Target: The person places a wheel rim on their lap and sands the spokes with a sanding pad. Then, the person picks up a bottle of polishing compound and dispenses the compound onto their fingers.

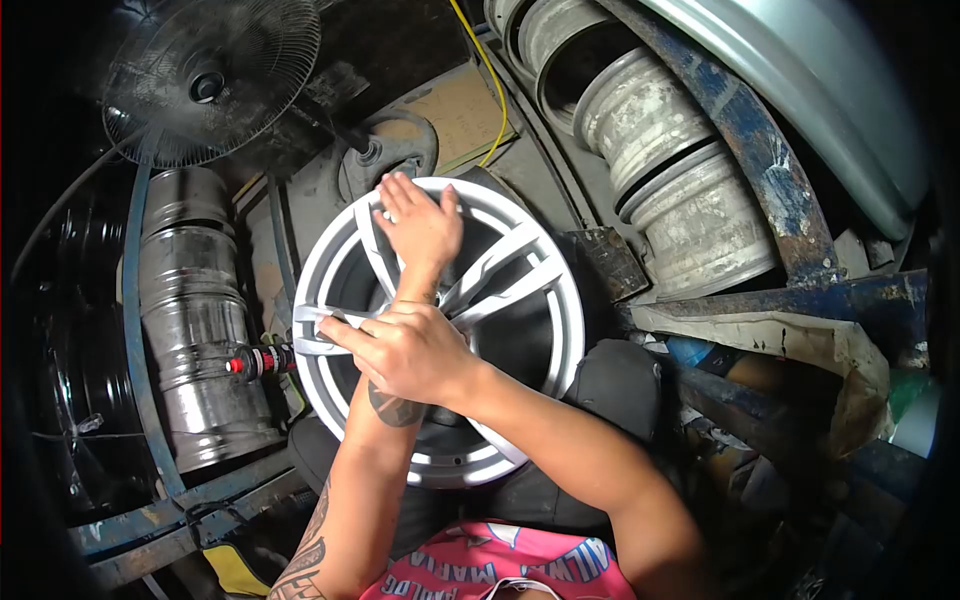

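Observation:
A silver alloy wheel [572, 335] with paired spokes lies face up across my dark-clothed legs. My forearms cross above its middle. My left hand [422, 225], on the tattooed arm, lies flat near the wheel's far rim, fingers stretched and thumb apart. Over my left wrist passes my right hand [405, 350]. One of its fingers points left onto a spoke end near the rim; the others are curled, and whatever they may hold is hidden. Just left of the wheel is a black and red tool [262, 361], partly out of sight.
A black fan [207, 87] stands at the back left. Stacked metal rims [200, 330] line the left, behind a blue frame [140, 300]. Worn grey rims [700, 215] lie at right beside a rusty blue beam [765, 150]. A yellow cable [497, 90] hangs at the back.

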`<state>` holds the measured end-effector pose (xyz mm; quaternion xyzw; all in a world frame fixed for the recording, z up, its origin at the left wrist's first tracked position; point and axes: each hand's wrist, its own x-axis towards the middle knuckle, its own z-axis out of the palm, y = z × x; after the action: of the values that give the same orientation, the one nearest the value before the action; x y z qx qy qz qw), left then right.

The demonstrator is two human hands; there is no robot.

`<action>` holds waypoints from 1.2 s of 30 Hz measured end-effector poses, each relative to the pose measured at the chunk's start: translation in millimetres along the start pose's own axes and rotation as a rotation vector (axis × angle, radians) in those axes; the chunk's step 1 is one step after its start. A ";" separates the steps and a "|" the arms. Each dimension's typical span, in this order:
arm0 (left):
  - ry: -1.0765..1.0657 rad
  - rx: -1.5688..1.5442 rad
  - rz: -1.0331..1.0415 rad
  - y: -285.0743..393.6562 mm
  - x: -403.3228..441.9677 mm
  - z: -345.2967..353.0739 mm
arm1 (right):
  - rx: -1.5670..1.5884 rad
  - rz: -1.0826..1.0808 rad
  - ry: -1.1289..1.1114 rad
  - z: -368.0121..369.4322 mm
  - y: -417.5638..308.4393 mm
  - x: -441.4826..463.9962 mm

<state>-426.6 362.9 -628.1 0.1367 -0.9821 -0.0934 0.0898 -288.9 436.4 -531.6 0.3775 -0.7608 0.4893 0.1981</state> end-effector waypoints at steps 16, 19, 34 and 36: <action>-0.153 0.101 0.053 -1.3 -13.6 -23.9 | 0.063 0.035 0.033 -8.4 4.9 5.9; -0.139 0.078 -0.003 -38.8 4.6 -26.9 | 0.078 0.066 0.038 -15.6 2.7 9.3; 0.042 0.033 0.171 -67.1 -54.6 -27.0 | 0.096 0.076 -0.007 -11.5 8.0 9.8; 0.055 0.015 0.147 -67.4 -54.0 -29.2 | 0.083 0.071 -0.032 -11.7 6.3 9.1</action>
<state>-352.7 310.0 -622.0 0.0674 -0.9873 -0.0755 0.1225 -300.3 444.9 -524.1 0.3660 -0.7559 0.5209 0.1527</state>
